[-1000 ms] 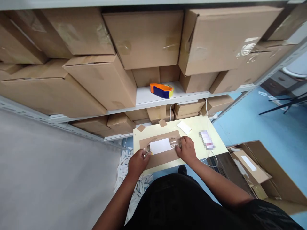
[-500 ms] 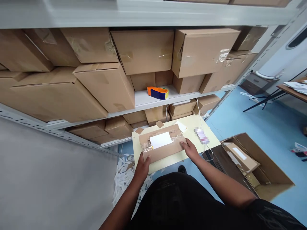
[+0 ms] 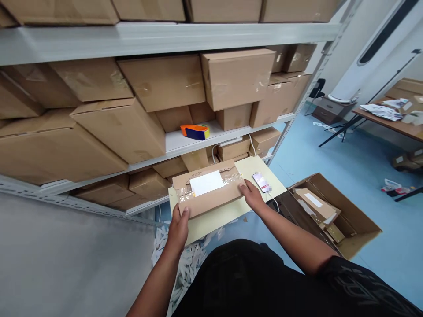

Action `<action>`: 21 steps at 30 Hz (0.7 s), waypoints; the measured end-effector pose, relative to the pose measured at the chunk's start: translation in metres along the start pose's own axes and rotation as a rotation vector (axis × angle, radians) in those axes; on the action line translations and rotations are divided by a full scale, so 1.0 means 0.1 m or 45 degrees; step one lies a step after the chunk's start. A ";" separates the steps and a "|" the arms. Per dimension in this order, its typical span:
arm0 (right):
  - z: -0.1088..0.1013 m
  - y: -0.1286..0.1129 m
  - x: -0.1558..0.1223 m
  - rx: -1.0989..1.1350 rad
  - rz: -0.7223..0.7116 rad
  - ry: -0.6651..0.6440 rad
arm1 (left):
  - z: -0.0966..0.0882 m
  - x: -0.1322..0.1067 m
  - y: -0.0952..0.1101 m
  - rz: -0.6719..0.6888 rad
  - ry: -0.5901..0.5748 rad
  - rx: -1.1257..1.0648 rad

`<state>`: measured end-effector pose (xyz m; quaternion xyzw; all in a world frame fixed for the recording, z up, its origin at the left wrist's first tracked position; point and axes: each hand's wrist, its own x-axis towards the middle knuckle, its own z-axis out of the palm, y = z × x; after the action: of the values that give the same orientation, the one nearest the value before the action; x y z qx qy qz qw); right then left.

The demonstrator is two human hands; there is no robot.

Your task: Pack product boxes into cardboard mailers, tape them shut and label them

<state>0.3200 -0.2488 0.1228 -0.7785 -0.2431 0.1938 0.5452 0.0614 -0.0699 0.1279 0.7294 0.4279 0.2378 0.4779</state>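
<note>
A flat cardboard box (image 3: 211, 197) with a white label (image 3: 207, 182) and shiny clear tape is held above a pale yellow tabletop (image 3: 205, 226). My left hand (image 3: 179, 226) grips its near left corner, thumb on top. At the right end, my right hand (image 3: 251, 194) clasps the edge, also with the thumb on top. The fingers beneath the box are hidden. To the right of the box, a phone (image 3: 260, 182) with a white cable (image 3: 275, 204) lies on the tabletop.
Shelves (image 3: 211, 143) packed with cardboard boxes (image 3: 236, 81) stand ahead, with an orange and blue tape loop (image 3: 194, 131) on one. An open carton (image 3: 358, 229) holding parcels is at right. White paper strips (image 3: 193, 264) litter the floor. A brown table (image 3: 391, 121) stands farther right.
My view has turned up and to the right. Both hands still hold the box, which now appears raised toward me and covers the cardboard scraps seen before at the tabletop's far edge.
</note>
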 end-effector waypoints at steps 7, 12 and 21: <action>-1.08 0.17 0.17 0.040 -0.125 0.186 | 0.88 0.06 0.82 0.033 0.043 -0.190; -2.15 0.47 0.23 0.024 -0.023 0.362 | 1.88 0.05 1.46 0.185 -0.158 -0.166; -3.54 1.06 0.09 -0.027 0.158 0.732 | 3.57 0.27 2.23 0.292 -0.592 -0.109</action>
<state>0.5456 -0.5415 0.1398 -0.8204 -0.0326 -0.0043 0.5708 0.4332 -0.2627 0.1732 0.7872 0.2105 0.1344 0.5638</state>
